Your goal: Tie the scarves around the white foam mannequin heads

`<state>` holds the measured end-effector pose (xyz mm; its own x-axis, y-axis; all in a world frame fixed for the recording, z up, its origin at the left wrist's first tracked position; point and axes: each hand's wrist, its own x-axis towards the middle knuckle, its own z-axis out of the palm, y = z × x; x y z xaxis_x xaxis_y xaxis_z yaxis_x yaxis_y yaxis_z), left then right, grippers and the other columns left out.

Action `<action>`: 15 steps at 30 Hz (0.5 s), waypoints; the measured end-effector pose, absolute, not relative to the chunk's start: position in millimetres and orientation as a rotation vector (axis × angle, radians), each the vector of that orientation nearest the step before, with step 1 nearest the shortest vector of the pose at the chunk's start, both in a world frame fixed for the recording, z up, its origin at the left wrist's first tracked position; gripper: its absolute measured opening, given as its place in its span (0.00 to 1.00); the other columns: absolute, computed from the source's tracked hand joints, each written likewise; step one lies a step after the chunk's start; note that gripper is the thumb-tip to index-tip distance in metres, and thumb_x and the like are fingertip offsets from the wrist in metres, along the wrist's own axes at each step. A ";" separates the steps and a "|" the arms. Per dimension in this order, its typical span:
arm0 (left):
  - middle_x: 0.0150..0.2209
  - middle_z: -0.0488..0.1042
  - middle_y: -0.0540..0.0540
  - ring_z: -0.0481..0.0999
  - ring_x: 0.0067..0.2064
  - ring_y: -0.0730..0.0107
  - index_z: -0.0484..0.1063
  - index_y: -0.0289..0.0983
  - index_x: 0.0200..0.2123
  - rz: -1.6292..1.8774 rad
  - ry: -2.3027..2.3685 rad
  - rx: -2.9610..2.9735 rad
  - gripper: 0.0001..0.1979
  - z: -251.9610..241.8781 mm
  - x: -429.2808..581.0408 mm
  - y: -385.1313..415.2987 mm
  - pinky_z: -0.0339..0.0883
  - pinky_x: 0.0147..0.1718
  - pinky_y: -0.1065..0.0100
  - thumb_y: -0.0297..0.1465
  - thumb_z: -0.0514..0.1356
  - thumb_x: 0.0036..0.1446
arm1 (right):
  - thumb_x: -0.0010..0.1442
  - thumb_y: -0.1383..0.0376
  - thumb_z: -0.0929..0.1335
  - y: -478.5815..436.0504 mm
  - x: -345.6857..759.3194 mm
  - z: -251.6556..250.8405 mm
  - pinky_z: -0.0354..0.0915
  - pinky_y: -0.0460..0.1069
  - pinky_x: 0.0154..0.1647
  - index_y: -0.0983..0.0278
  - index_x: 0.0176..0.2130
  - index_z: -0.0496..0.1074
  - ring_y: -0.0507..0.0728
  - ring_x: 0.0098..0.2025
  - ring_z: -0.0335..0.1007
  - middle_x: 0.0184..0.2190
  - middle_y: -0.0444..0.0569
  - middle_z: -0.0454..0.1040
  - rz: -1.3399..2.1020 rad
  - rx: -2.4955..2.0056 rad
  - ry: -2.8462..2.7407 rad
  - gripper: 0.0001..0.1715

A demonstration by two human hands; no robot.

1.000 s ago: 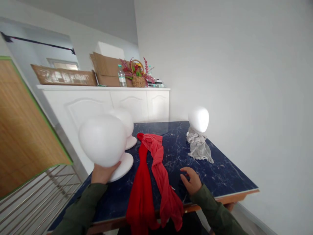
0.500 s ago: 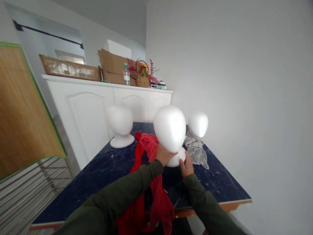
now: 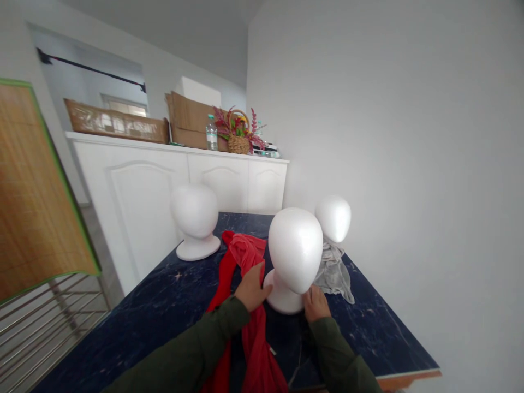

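Note:
A white foam mannequin head [image 3: 295,250] stands upright on its round base on the dark blue marbled table, in front of me. My left hand [image 3: 251,286] is at the base's left side, over the red scarf, its fingers apart and the thumb at the base's edge. My right hand [image 3: 316,303] has its fingers bent against the right edge of the base, partly hidden by the head. A red scarf [image 3: 256,327] trails down the table beside the left hand. Behind to the right, a second mannequin head [image 3: 333,218] has a grey scarf [image 3: 333,273] round its neck.
A third mannequin head [image 3: 195,213] stands bare at the table's left back. Behind the dark table [image 3: 164,311] is a white cabinet [image 3: 147,185] bearing cardboard boxes [image 3: 192,123], a bottle [image 3: 212,134] and a flower basket [image 3: 238,143]. A metal rack [image 3: 77,305] stands left; a wall is right.
The held mannequin head has come lower and nearer, onto the table. My left hand has moved from its neck to the left of the base and loosened. The view has shifted slightly.

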<state>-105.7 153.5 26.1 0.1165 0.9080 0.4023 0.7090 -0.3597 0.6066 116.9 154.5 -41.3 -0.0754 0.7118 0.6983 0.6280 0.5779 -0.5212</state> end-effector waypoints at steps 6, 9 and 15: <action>0.38 0.70 0.33 0.70 0.42 0.50 0.67 0.30 0.38 0.557 2.057 2.142 0.23 11.9 -146.9 157.3 0.62 0.40 0.58 0.43 0.56 0.45 | 0.56 0.55 0.59 134.9 106.3 -19.9 0.60 0.62 0.40 0.62 0.33 0.66 0.63 0.36 0.63 0.30 0.54 0.67 0.042 -1.244 -1.528 0.15; 0.33 0.72 0.38 0.72 0.37 0.57 0.67 0.33 0.31 0.622 1.932 2.138 0.11 5.2 -144.6 158.7 0.62 0.38 0.62 0.35 0.54 0.47 | 0.56 0.58 0.60 110.2 72.6 -17.7 0.62 0.56 0.37 0.61 0.33 0.67 0.59 0.35 0.65 0.30 0.52 0.69 0.376 -1.146 -1.689 0.12; 0.25 0.72 0.47 0.71 0.30 0.67 0.67 0.36 0.23 0.821 1.505 1.890 0.09 12.3 -141.2 156.8 0.65 0.31 0.67 0.31 0.50 0.49 | 0.47 0.56 0.67 109.1 -15.2 -19.2 0.59 0.56 0.50 0.63 0.47 0.64 0.61 0.49 0.62 0.46 0.52 0.68 1.036 -1.002 -1.553 0.28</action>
